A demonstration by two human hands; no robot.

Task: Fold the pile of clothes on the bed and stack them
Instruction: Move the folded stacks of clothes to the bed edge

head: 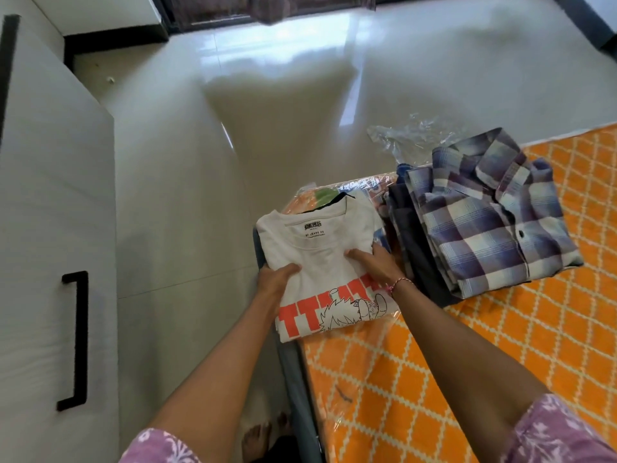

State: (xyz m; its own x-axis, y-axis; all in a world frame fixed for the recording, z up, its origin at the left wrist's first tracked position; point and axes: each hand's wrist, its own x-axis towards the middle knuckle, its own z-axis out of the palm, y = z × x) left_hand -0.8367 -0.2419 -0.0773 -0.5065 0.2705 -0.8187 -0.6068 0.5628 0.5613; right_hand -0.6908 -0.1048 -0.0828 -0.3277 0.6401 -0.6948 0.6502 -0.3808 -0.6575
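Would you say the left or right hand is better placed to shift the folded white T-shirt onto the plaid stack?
Probably the right hand: it grips the white T-shirt on the edge nearest the plaid shirt stack; the left hand holds the far edge.

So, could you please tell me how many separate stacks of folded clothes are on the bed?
2: the white T-shirt stack at the bed's corner, held by both hands, and the plaid shirt stack to its right. Garments underneath are partly hidden.

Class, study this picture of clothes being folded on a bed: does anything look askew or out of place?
Yes. The folded white T-shirt, gripped by both the left hand and right hand, overhangs the bed's corner. The plaid shirt sits tilted on its stack. Crumpled clear plastic sticks out behind the clothes.
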